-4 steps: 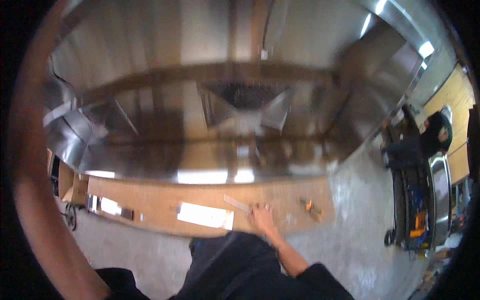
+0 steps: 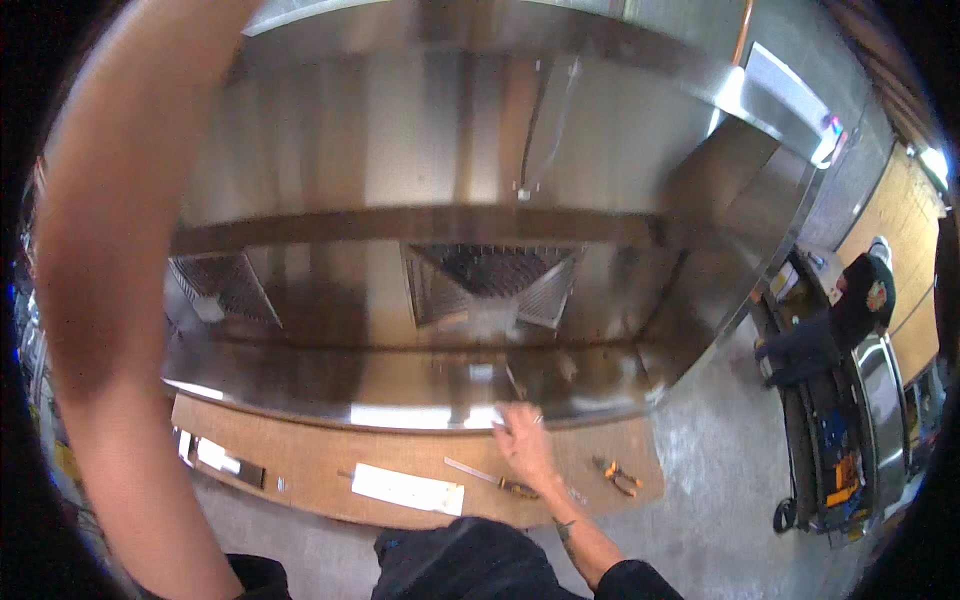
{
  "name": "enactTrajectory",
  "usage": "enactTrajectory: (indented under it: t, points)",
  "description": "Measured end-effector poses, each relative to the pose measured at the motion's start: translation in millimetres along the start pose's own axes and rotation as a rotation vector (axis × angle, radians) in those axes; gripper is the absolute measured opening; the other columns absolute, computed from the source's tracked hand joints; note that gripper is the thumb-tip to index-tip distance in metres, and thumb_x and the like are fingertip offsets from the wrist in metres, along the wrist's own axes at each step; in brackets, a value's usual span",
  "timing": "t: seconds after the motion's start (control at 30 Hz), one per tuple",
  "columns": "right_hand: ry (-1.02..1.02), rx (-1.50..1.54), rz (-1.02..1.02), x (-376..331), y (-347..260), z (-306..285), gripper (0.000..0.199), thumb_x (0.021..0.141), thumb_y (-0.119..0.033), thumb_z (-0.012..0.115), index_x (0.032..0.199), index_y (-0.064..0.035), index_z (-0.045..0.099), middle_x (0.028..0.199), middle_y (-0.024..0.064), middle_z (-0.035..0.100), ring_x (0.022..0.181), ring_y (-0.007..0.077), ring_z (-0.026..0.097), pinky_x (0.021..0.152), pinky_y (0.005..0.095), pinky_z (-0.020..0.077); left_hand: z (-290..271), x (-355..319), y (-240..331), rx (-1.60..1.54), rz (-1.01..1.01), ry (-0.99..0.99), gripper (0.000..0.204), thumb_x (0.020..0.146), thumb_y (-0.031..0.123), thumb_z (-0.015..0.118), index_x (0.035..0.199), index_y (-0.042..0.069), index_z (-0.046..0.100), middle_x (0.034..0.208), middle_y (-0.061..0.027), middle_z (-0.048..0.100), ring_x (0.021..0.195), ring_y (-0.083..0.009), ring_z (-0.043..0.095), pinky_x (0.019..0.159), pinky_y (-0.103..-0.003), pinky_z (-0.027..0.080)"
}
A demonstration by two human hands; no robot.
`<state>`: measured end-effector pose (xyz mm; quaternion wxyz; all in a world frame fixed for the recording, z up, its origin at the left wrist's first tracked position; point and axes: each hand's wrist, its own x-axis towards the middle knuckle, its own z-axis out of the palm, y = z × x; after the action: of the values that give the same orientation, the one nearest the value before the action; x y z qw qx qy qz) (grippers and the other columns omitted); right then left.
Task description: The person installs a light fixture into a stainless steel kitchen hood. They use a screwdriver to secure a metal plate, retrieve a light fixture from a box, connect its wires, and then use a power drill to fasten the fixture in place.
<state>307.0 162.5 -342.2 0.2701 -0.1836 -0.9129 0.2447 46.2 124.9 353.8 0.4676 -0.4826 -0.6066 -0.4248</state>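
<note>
Whether anything is pinched by the right hand (image 2: 522, 442) cannot be told, left hand unseen; screwdriver (image 2: 510, 486) at its six o'clock might be rolled by a forearm (image 2: 568, 515) brush.

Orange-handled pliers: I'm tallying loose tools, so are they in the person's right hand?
No, the orange-handled pliers lie on the brown work surface, to the right of the right hand.

Off to the right, a person (image 2: 866, 300) in dark clothing is beside a dark cart (image 2: 800, 425) bearing an orange item (image 2: 846, 480). Nearby are a tan wooden panel (image 2: 888, 215), a copper-coloured pipe (image 2: 744, 32) and grey concrete floor (image 2: 715, 420).
</note>
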Motion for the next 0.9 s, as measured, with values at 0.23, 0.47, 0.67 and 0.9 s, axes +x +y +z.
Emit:
enactTrajectory:
  t: [0.23,0.47,0.67,0.9]
  points:
    - [1.173,-0.126,-0.640,299.8,-194.0,-361.4,0.019,0.097,-0.008,0.063,0.113,0.0010,0.067,0.103,0.0159,0.068,0.098,0.0324,0.063,0.087,0.0436,0.0500,16.0,10.2,6.3,-0.230,-0.135,-0.064,0.059,0.108,0.053,0.046,0.103,0.004,0.078,0.087,-0.0076,0.074,0.080,-0.0154,0.062,0.076,-0.035,0.050]
    - [0.044,-0.216,-0.219,446.7,-203.0,-426.6,0.049,0.094,-0.049,0.069,0.089,-0.0013,0.079,0.098,0.0205,0.076,0.098,0.0321,0.072,0.090,0.0464,0.0528,-6.9,0.7,40.3,-0.115,-0.232,-0.089,0.062,0.107,0.056,0.045,0.099,0.004,0.078,0.086,-0.0100,0.073,0.081,-0.0184,0.064,0.077,-0.037,0.050]
    - [0.320,-0.028,-0.348,470.6,-214.0,-411.4,0.041,0.100,-0.041,0.066,0.089,-0.0027,0.076,0.074,0.0040,0.066,0.072,0.0136,0.060,0.069,0.0314,0.0486,-10.0,3.8,23.0,-0.243,-0.128,-0.048,0.068,0.106,0.061,0.042,0.101,0.002,0.077,0.089,-0.0110,0.073,0.083,-0.0187,0.064,0.078,-0.037,0.050]
    - [0.270,0.265,-0.465,492.7,-240.0,-408.3,0.039,0.101,-0.038,0.064,0.085,-0.0040,0.074,0.076,0.0053,0.069,0.067,0.0131,0.062,0.066,0.0326,0.0516,-3.9,17.1,15.7,-0.337,-0.057,0.037,0.067,0.106,0.062,0.039,0.107,0.004,0.073,0.086,-0.0096,0.071,0.076,-0.0170,0.062,0.070,-0.035,0.051]
